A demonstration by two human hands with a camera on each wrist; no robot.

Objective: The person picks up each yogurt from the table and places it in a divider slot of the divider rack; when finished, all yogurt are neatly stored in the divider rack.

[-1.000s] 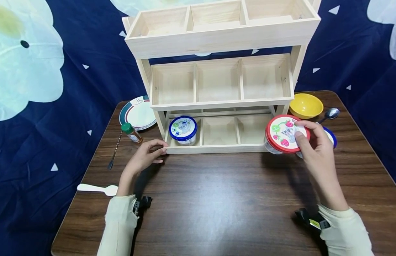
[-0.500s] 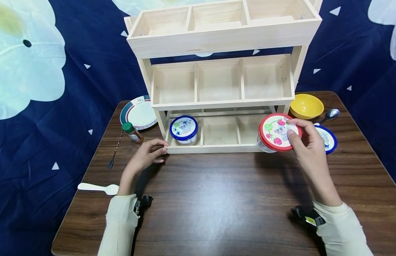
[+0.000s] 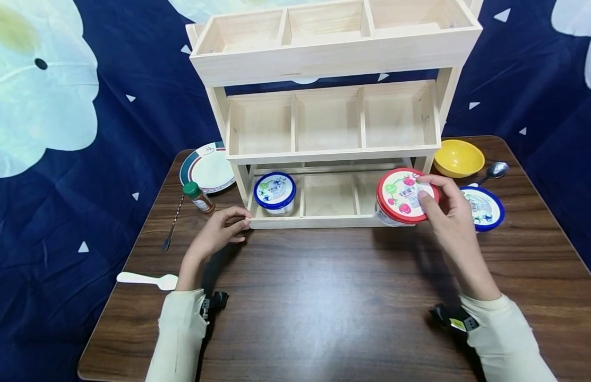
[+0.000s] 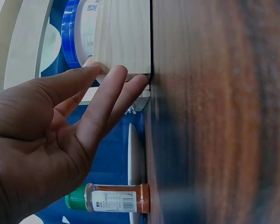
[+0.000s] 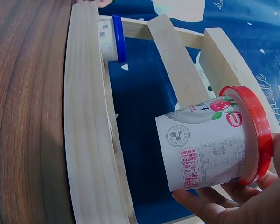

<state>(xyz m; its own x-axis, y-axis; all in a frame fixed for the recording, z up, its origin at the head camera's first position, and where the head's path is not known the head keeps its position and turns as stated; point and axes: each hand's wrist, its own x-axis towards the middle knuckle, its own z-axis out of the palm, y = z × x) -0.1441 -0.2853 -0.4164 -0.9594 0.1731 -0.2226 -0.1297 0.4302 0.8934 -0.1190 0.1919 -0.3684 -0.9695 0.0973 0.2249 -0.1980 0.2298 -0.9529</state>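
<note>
The right hand (image 3: 450, 223) grips a red-lidded cup (image 3: 404, 197) by its rim, tilted above the wooden rack's (image 3: 324, 220) bottom-right compartment. The left hand (image 3: 217, 233), fingers straight, steadies the rack's front corner.

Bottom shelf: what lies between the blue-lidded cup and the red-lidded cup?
In the head view, only the empty middle compartment lies between the blue-lidded cup and the red-lidded cup.

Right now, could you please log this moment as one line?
right hand: holds red-lidded tub at rack | left hand: touches rack corner
</note>
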